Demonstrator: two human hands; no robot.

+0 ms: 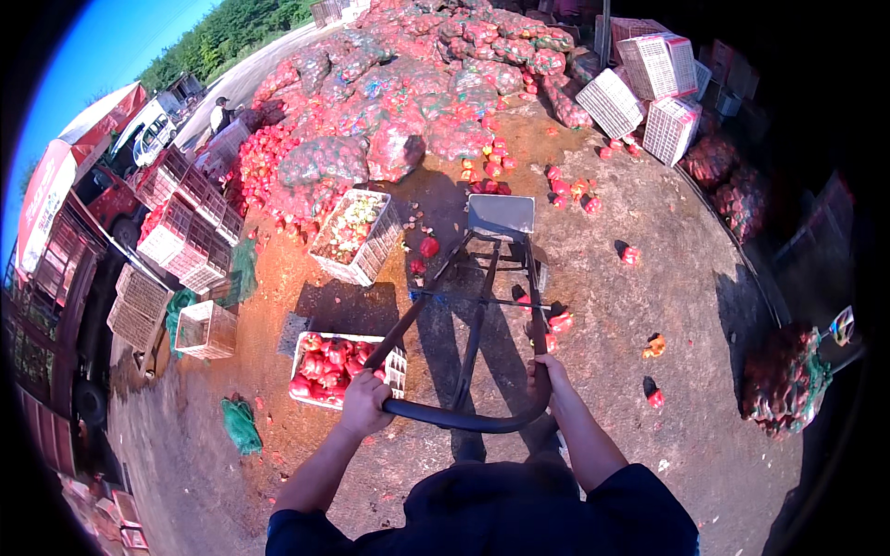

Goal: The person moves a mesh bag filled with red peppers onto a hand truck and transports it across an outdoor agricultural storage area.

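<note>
A black tubular-metal hand truck (476, 332) with a curved handle and a flat grey rectangular plate (502, 214) is extending ahead of the person over stained brown-grey ground (603, 278); the left hand (365, 404) and right hand (549, 374) are gripping its handle, fingers wrapped; a red-and-white canopy (48, 196) is bearing lettering, too small to read.

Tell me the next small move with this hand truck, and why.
I'd probably draw the black hand truck back slightly: the left hand and right hand both grip its handle, and loose red peppers lie beyond its grey plate, so pushing straight ahead might run into them.
</note>
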